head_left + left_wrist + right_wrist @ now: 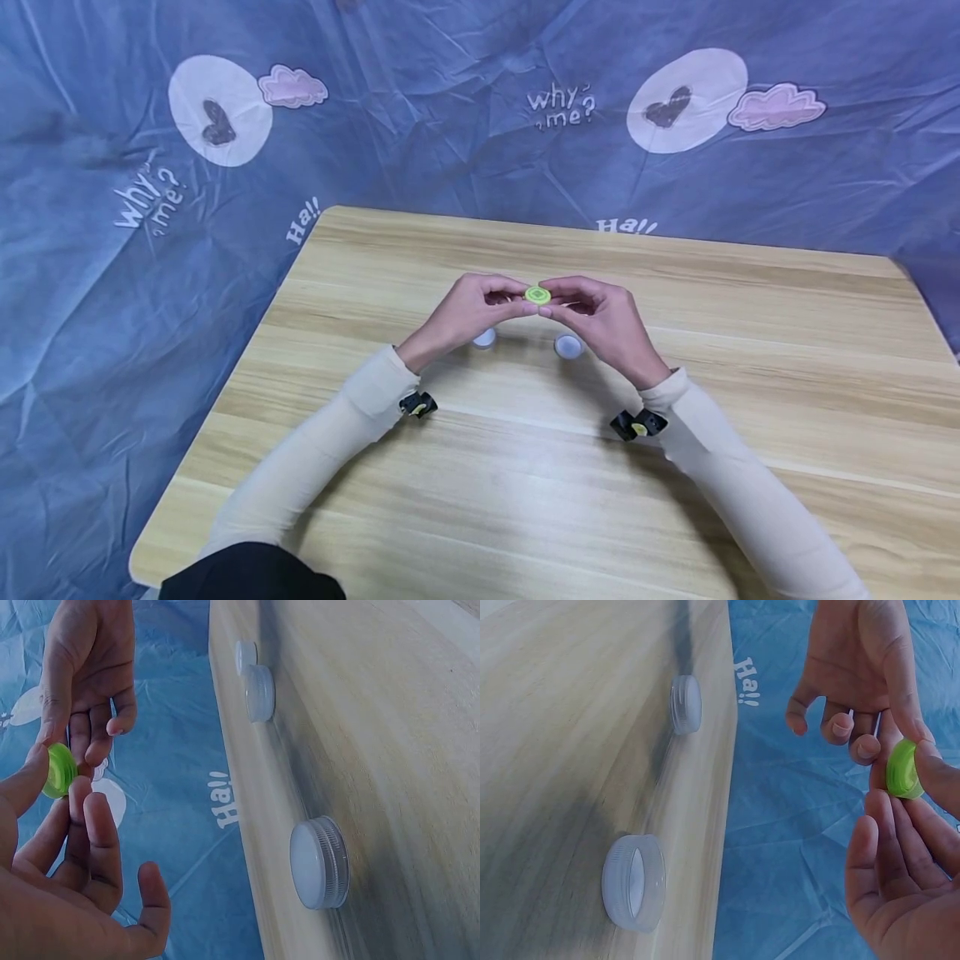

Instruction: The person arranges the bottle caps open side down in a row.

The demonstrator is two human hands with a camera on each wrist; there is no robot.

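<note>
A small bright green screw cap point(537, 295) is held up over the table between both hands. My left hand point(480, 302) pinches its left side with thumb and fingertips, and my right hand point(596, 310) pinches the right side the same way. Ridges line the green cap's edge point(904, 769) in the right wrist view. Below the left hand, a white cap point(483, 338) with a ribbed, clear rim rests on the table. Another translucent white cap point(568, 346) lies below the right hand, its hollow side showing in the right wrist view.
The light wood table point(510, 467) has its far edge against a blue printed cloth point(450, 117). In the left wrist view a smaller white piece point(245, 658) stands beyond the right-hand cap. Black wrist mounts point(639, 425) sit over both pale sleeves.
</note>
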